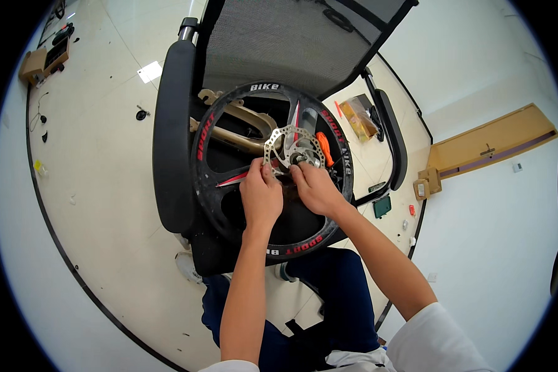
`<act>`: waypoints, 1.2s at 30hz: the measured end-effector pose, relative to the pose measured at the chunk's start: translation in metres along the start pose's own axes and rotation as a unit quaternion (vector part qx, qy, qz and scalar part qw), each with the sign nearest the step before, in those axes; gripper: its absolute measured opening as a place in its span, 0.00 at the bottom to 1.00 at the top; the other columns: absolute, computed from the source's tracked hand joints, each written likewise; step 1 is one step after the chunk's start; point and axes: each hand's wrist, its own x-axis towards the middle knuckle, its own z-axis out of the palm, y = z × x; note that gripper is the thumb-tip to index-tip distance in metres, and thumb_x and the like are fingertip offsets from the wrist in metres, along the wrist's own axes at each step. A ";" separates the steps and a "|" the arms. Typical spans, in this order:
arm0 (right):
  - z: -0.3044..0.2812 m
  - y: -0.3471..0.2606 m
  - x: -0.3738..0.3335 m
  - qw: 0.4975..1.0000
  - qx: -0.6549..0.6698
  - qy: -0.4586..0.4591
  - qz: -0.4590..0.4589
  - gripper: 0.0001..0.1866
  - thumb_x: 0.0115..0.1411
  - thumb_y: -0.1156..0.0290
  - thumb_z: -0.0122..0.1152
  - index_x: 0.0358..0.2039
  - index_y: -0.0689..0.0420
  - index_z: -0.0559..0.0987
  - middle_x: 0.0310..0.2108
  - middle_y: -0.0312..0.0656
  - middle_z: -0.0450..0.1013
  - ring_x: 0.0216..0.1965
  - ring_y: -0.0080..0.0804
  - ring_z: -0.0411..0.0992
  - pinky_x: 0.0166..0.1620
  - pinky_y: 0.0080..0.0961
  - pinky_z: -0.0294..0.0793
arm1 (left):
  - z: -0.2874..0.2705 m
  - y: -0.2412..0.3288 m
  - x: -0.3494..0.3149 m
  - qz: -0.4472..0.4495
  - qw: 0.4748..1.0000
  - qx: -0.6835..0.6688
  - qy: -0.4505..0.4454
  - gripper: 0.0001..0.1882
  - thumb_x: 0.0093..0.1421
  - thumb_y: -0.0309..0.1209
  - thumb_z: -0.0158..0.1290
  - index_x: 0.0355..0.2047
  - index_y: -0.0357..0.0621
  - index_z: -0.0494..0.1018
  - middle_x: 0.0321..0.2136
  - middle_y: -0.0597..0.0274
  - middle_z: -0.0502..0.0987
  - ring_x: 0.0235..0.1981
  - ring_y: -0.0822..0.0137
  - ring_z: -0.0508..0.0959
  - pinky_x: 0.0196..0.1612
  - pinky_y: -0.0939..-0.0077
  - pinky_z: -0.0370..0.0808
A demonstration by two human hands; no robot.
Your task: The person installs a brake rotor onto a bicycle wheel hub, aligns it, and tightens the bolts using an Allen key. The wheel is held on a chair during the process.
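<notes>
Silver brake disc (290, 131), face up

From the near side, a hand could pass between the left hand (260, 193) and the right hand (317, 188) over the wheel (228, 181), but the left armrest (173, 136) and right armrest (392, 139) bound the way, the mesh backrest (279, 49) blocks the far side, and a bronze fork (245, 115) crowds the wheel's far-left opening.

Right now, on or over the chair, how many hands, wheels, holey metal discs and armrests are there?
Hands: 2, the left hand and the right hand
Wheels: 1, the black wheel
Discs: 1, the metal disc
Armrests: 2, the left armrest and the right armrest
Total: 6
</notes>
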 end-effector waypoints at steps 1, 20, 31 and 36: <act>-0.002 -0.003 -0.003 1.000 0.018 0.008 0.020 0.16 0.71 0.65 0.46 0.36 0.67 0.73 0.29 0.61 0.75 0.36 0.62 0.73 0.39 0.50 0.71 | 0.000 0.001 -0.001 0.000 1.000 -0.006 -0.001 0.10 0.68 0.27 0.44 0.42 0.35 0.73 0.29 0.42 0.79 0.33 0.39 0.79 0.37 0.52 0.72; -0.021 0.017 0.001 0.971 -0.202 -0.010 -0.126 0.08 0.67 0.67 0.54 0.35 0.57 0.69 0.25 0.52 0.76 0.29 0.55 0.76 0.30 0.46 0.74 | 0.000 0.003 0.000 -0.019 1.000 0.012 -0.016 0.10 0.69 0.27 0.44 0.42 0.34 0.73 0.29 0.43 0.80 0.31 0.42 0.80 0.36 0.55 0.73; -0.031 0.013 -0.013 0.995 0.087 0.044 -0.025 0.09 0.70 0.70 0.51 0.36 0.63 0.72 0.23 0.55 0.71 0.25 0.59 0.71 0.29 0.38 0.69 | -0.001 0.007 -0.001 -0.023 1.000 0.008 -0.013 0.10 0.69 0.27 0.43 0.43 0.33 0.72 0.27 0.44 0.79 0.28 0.46 0.81 0.34 0.58 0.74; -0.019 0.023 -0.020 0.999 0.041 0.034 -0.005 0.08 0.70 0.71 0.49 0.37 0.63 0.71 0.24 0.58 0.72 0.28 0.62 0.72 0.31 0.44 0.69 | 0.004 0.004 -0.003 -0.009 1.000 0.005 0.001 0.10 0.69 0.27 0.43 0.41 0.32 0.71 0.22 0.50 0.77 0.21 0.55 0.79 0.29 0.64 0.74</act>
